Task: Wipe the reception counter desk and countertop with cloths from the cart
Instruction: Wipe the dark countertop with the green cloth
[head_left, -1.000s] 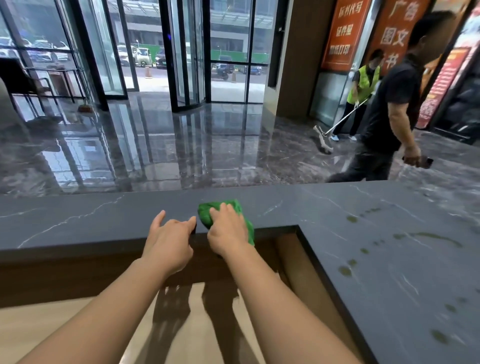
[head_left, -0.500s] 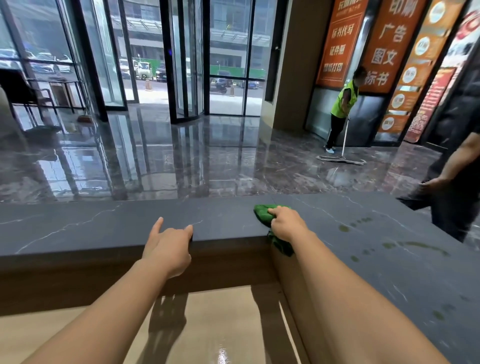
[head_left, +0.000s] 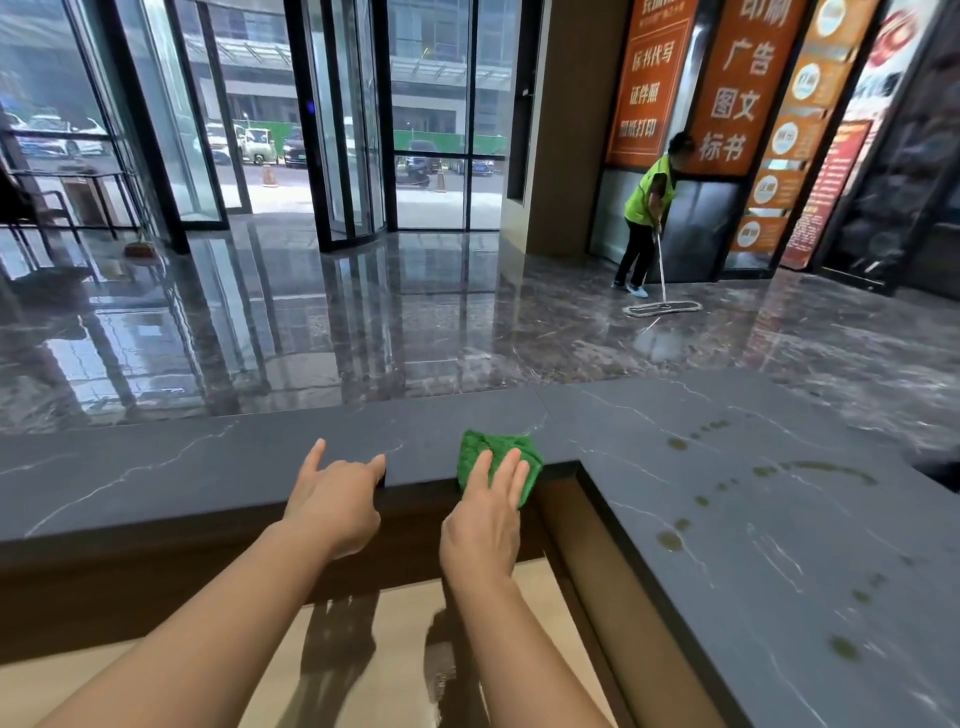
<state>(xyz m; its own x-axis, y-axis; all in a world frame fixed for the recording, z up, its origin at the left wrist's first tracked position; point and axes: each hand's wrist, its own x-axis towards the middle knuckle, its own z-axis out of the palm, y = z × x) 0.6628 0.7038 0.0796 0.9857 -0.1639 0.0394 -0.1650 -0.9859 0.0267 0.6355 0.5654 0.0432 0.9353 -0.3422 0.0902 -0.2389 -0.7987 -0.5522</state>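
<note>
Starting nearest the camera, a pale lower desk level (head_left: 337, 670) is seen beneath both forearms. The left grip (head_left: 335, 499) is rested on the near edge of the dark stone surface (head_left: 156, 467). Its index finger is laid on top, its thumb is raised, and nothing is held. The right grip (head_left: 485, 512) is kept apart, with straight fingers pressed flat on the green cloth (head_left: 493, 447). The cloth is draped over the same near edge, just beside the inner corner where the surface turns right. Greenish spots (head_left: 670, 540) are scattered along that right wing. Beyond the surface, a glossy marble floor (head_left: 415, 322) is visible. A person in a yellow-green vest (head_left: 647, 208) is seen with a flat mop (head_left: 662, 307) before orange banners (head_left: 737, 83). Glass doors (head_left: 353, 130) are located farthest back.
</note>
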